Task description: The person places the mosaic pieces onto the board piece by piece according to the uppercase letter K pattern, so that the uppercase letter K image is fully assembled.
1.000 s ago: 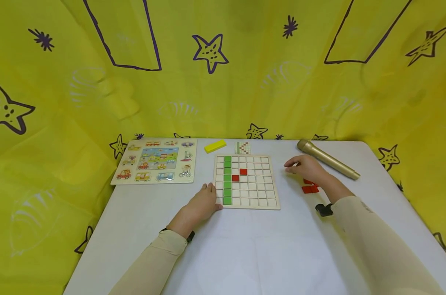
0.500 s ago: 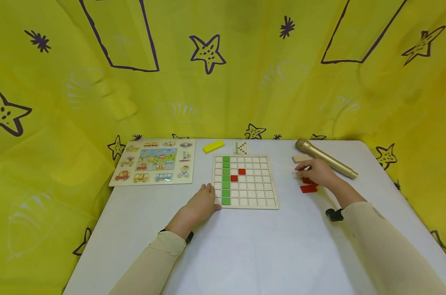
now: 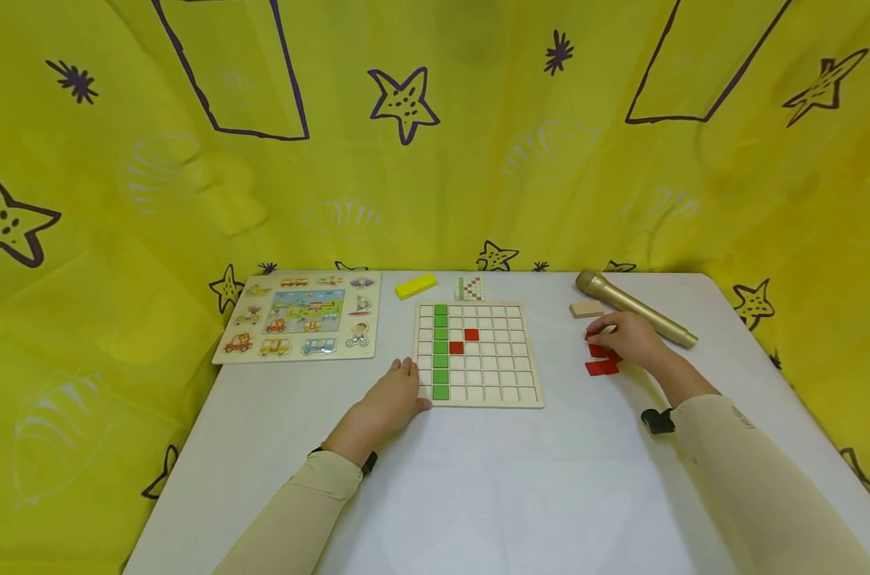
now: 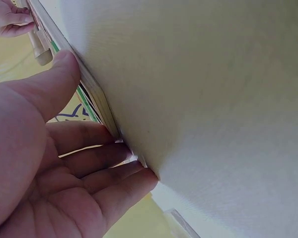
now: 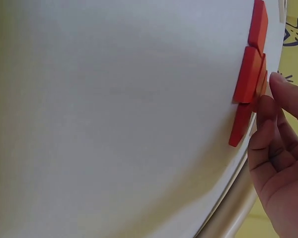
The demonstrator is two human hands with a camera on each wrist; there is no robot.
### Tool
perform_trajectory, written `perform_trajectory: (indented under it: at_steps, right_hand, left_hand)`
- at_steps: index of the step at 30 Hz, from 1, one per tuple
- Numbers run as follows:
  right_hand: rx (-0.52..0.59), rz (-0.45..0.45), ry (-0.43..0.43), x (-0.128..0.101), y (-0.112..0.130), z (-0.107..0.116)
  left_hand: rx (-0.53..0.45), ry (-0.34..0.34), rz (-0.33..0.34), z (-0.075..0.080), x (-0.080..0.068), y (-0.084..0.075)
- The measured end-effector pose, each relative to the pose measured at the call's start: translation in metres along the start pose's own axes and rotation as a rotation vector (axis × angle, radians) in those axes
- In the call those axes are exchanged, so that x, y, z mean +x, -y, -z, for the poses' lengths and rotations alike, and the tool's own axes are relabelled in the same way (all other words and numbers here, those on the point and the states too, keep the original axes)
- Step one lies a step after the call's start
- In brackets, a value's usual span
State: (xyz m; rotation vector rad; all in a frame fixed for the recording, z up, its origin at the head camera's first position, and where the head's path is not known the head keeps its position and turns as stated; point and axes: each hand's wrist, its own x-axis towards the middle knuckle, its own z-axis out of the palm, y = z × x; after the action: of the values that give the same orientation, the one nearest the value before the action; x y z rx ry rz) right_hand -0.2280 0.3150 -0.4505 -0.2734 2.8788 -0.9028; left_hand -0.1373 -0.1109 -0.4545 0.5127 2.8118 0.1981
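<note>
While the left hand (image 3: 395, 395) lies flat with straight fingers against the near-left edge of the wooden grid board (image 3: 478, 354), the right hand (image 3: 632, 337) is curled over the small pile of red tiles (image 3: 601, 361) on the tabletop (image 3: 521, 479), well to the right of the board; fingertips (image 5: 268, 106) touch the tiles, but whether one is pinched cannot be told. A single tile is best separated from the overlapping pile, lifted flat, and the board kept pressed steady. A gold microphone (image 3: 636, 310) and a tan block (image 3: 586, 309) lie beyond the pile.
</note>
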Motion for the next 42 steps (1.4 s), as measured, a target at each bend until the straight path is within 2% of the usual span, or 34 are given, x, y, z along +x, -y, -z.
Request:
perform_trajectory:
  at_steps: [10, 21, 32, 42]
  right_hand:
    - [-0.018, -0.045, 0.001, -0.001, -0.007, -0.001]
    - [-0.032, -0.004, -0.004, 0.004, -0.004, -0.002]
    - [0.010, -0.050, 0.018, 0.013, 0.012, -0.005]
    - [-0.009, 0.050, 0.005, 0.029, 0.042, -0.009]
  left_hand:
    - [0.022, 0.001, -0.002, 0.001, 0.000, -0.001]
    - [0.024, -0.003, -0.007, -0.001, 0.001, 0.000]
    - [0.005, 0.013, 0.008, 0.003, -0.001, -0.002]
    - [0.007, 0.015, 0.014, 0.002, 0.000, -0.001]
